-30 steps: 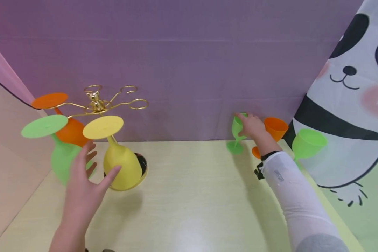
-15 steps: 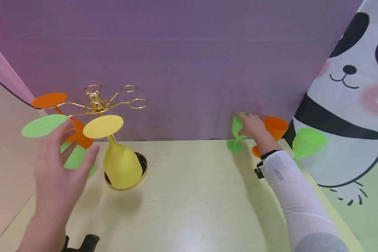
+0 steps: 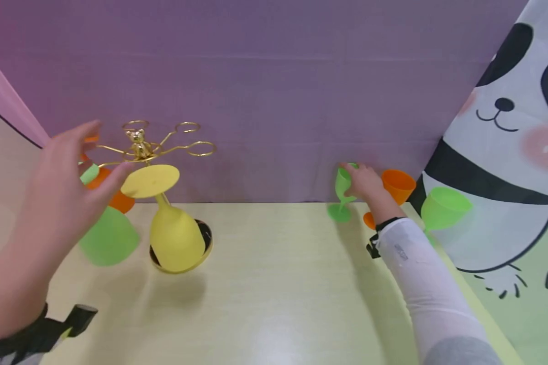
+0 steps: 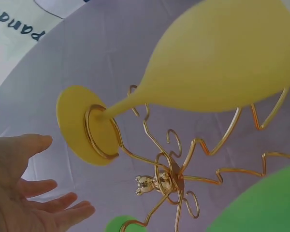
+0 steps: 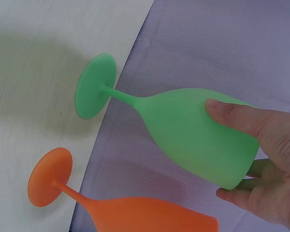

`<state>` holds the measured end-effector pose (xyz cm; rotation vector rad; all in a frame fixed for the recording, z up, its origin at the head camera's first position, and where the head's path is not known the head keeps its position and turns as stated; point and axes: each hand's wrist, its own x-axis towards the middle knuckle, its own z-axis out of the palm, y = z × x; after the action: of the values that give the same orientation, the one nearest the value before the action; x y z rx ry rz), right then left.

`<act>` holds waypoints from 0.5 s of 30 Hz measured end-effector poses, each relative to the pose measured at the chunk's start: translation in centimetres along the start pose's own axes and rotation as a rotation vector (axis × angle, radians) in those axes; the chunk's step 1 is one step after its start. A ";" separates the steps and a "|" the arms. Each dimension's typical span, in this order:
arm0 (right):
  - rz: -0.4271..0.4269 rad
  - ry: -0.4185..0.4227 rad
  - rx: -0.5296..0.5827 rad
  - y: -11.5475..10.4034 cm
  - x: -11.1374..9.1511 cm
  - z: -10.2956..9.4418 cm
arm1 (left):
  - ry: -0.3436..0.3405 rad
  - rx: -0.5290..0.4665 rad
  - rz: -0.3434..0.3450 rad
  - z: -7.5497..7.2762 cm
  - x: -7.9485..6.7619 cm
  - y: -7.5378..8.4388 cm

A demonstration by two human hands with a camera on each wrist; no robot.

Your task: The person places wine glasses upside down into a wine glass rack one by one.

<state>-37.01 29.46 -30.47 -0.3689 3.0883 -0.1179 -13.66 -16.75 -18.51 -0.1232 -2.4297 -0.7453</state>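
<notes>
Left hand [image 3: 61, 185]: at the left of the head frame, raised, fingers spread with a wide gap to the thumb; nothing gripped. In the left wrist view its fingertips stood apart from the foot of the yellow goblet [image 3: 175, 242], which hung upside down, a wire ring of the gold rack [image 3: 140, 148] round its stem. In the head view the hand partly covered a hanging green goblet [image 3: 109, 239] and a hanging orange goblet [image 3: 122, 203], both inverted.

Right hand [image 3: 367, 182]: right of centre, curled on the bowl of a light-green goblet [image 5: 193, 130], thumb on one side and fingers on the other, near the rim. That goblet was upright, foot down at the far edge of the table [image 3: 274, 294]. Just to its right stood an orange goblet [image 3: 397, 186], then a second green goblet [image 3: 447, 208], both mouth up. A purple cloth [image 3: 265, 101] filled the upper frame; a panda print [image 3: 493, 177] occupied the right.
</notes>
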 end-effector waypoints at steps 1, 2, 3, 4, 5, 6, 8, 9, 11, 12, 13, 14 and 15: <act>-0.002 0.002 -0.002 0.0 0.0 0.0 | -0.047 0.019 -0.015 -0.2 0.5 -0.1; -0.004 0.003 -0.004 0.0 0.0 0.0 | -0.092 0.035 -0.027 -0.4 1.1 -0.2; -0.006 0.003 -0.004 0.0 0.0 0.0 | -0.133 0.047 -0.039 -0.6 1.6 -0.3; -0.007 0.004 -0.004 -0.1 0.0 0.0 | -0.168 0.059 -0.045 -0.8 2.2 -0.5; -0.007 0.006 -0.004 -0.1 0.0 0.0 | -0.199 0.066 -0.049 -0.9 2.8 -0.5; -0.008 0.007 -0.009 -0.1 0.0 -0.1 | -0.225 0.075 -0.050 -1.0 3.4 -0.6; -0.007 0.006 -0.009 -0.1 -0.1 -0.1 | -0.273 0.095 -0.056 -1.3 4.6 -0.6; -0.005 0.004 -0.010 -0.1 0.0 0.0 | -0.292 0.108 -0.057 -1.4 5.1 -0.7; -0.004 -0.002 -0.009 0.0 0.0 0.0 | -0.329 0.136 -0.064 -1.4 6.1 -0.7; -0.004 -0.005 -0.012 0.0 0.0 0.0 | -0.347 0.154 -0.069 -1.4 6.5 -0.7; -0.001 -0.007 -0.008 0.0 0.1 0.1 | -0.368 0.168 -0.076 -1.3 6.9 -0.7; -0.002 -0.009 -0.006 0.1 0.1 0.1 | -0.388 0.182 -0.080 -1.1 7.3 -0.7; 0.000 -0.011 -0.007 0.2 0.2 0.0 | -0.411 0.202 -0.085 -0.9 7.7 -0.7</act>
<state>-37.20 29.57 -30.52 -0.3690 3.0788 -0.1042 -19.65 -18.43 -13.89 -0.1015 -2.9018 -0.5463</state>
